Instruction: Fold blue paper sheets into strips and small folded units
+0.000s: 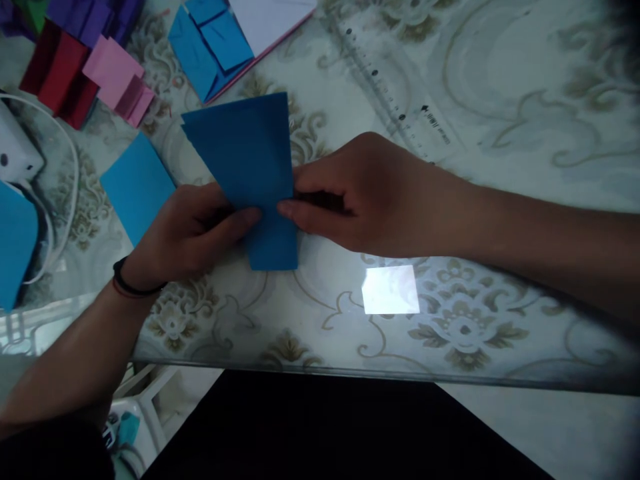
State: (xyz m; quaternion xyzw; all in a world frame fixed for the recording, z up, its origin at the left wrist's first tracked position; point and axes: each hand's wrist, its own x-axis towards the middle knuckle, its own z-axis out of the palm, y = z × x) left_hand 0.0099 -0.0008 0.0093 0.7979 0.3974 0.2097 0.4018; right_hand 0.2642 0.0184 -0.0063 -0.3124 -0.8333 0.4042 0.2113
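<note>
A folded sheet of blue paper (250, 153) is held up over the table, wider at its far end and narrow toward me. My left hand (190, 230) grips its left side, thumb on the front face and fingers hidden behind. At the right edge, my right hand (350, 193) pinches the sheet between thumb and bent fingers. Beside my left hand lies a flat blue paper piece (137, 183), partly covered by that hand. Farther back, a folded blue paper form (213, 50) rests against a white sheet (273, 23) with a pink edge.
Folded pink paper (120, 80), red paper (60, 73) and purple paper (85, 20) sit at the back left. A white power strip (17, 143) with a cable and another blue sheet (15, 240) are at far left. A clear ruler (390, 87) lies behind my right hand.
</note>
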